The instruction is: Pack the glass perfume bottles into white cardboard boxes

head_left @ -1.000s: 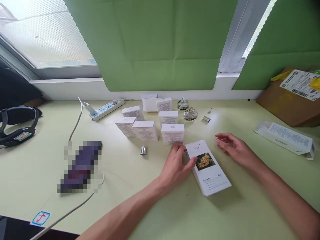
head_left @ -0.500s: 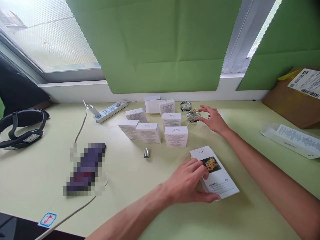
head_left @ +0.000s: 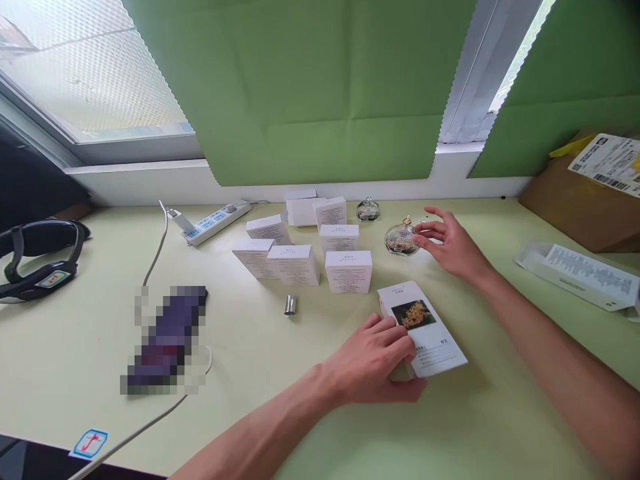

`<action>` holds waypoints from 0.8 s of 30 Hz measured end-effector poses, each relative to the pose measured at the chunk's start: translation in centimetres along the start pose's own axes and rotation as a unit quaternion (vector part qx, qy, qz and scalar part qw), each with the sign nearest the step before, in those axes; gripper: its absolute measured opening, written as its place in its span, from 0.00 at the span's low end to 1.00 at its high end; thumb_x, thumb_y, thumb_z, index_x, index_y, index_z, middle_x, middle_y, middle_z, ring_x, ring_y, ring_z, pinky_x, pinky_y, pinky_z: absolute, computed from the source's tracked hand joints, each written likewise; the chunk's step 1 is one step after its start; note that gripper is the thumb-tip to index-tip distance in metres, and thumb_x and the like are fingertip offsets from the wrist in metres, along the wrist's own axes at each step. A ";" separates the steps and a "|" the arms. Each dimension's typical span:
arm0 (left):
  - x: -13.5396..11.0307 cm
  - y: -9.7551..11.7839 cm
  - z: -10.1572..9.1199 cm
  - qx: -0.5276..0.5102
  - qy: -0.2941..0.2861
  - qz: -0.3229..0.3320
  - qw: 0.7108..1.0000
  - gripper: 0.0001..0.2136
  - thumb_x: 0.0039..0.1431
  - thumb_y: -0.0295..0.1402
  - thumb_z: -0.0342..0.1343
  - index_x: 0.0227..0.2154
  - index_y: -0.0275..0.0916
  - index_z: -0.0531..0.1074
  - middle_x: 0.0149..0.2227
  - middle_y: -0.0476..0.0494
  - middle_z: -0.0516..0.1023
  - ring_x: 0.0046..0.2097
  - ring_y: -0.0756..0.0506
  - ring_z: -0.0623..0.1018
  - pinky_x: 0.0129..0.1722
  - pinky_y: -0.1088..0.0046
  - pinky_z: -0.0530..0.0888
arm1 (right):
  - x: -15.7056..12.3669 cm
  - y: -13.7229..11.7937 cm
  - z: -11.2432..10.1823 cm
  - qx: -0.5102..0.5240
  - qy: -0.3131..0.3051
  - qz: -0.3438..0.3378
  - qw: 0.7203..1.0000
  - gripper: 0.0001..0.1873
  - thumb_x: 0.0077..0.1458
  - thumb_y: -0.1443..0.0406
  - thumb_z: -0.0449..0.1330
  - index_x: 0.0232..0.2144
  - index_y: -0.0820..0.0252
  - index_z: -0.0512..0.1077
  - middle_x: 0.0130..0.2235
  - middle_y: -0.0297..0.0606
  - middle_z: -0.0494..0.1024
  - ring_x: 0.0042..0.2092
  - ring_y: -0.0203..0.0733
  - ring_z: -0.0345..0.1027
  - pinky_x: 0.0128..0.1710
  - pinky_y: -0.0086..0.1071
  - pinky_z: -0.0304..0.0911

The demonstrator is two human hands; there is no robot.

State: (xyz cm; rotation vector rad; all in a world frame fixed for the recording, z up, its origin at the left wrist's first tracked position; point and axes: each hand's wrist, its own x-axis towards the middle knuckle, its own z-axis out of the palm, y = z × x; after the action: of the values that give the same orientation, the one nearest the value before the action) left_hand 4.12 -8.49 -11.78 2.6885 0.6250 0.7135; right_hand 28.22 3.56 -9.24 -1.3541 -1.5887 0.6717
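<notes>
Left hand (head_left: 380, 360) lay over near end of flower-print carton (head_left: 430, 333), fingers on top, thumb along near edge. Grip loosely closed, pinned carton flat on worktop (head_left: 280, 373), I'd guess to stop sliding. Right hand (head_left: 453, 248) was out at round glass perfume bottle (head_left: 400, 240), fingers half spread, tips on its side; I couldn't tell if grip actually had it. Bottle sat just right of small white boxes (head_left: 349, 270). Loose metal cap (head_left: 289, 305) lay left of carton.
</notes>
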 end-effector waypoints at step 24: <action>0.0 0.3 -0.7 -0.099 0.011 -0.184 0.978 0.23 0.67 0.38 0.50 0.63 0.42 0.55 0.59 0.39 0.70 0.52 0.42 0.72 0.53 0.60 0.72 | -9.7 -3.1 -4.5 0.133 0.003 0.082 0.988 0.31 0.51 0.56 0.70 0.56 0.36 0.65 0.48 0.37 0.77 0.57 0.54 0.69 0.56 0.48 0.69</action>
State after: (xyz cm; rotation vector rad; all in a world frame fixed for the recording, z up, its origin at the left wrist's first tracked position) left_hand 3.89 -8.65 -11.09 2.2965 0.9687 0.6646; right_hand 30.54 -7.21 -7.45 -1.2928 -1.3364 0.9431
